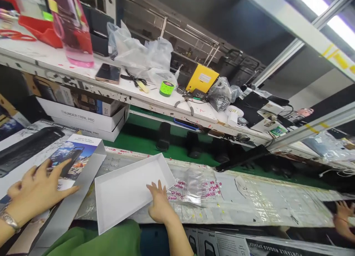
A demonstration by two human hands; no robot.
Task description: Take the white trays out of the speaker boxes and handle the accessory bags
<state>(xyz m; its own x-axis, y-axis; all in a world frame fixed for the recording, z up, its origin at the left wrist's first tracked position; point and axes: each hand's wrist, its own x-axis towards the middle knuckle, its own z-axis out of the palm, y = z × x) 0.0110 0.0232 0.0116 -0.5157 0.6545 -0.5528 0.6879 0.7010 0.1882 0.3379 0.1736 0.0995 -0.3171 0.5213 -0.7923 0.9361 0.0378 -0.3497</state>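
On the far shelf stood a pink water bottle (72, 27) beside a red bin (39, 28), with a smartphone (108, 73), a green tape roll (166, 88), pliers (185, 102) and a yellow box (202, 78) farther right. Dark speakers (163, 136) sat on the green conveyor belt (138, 139). A printed plastic bag (194, 187) lay on the near bench.

The left hand (37, 191) lies flat, fingers spread, on a printed box lid (74, 152) showing a black speaker. The right hand (160, 204) rests on the near edge of an empty white tray (124, 189), which sits tilted on the taped table (263, 204). Beyond a green belt (138, 137), a shelf (69, 69) carries a phone (108, 73), a pink bottle (73, 27), plastic bags (144, 54) and a yellow box (202, 78). Another person's hand (344, 211) shows at far right.
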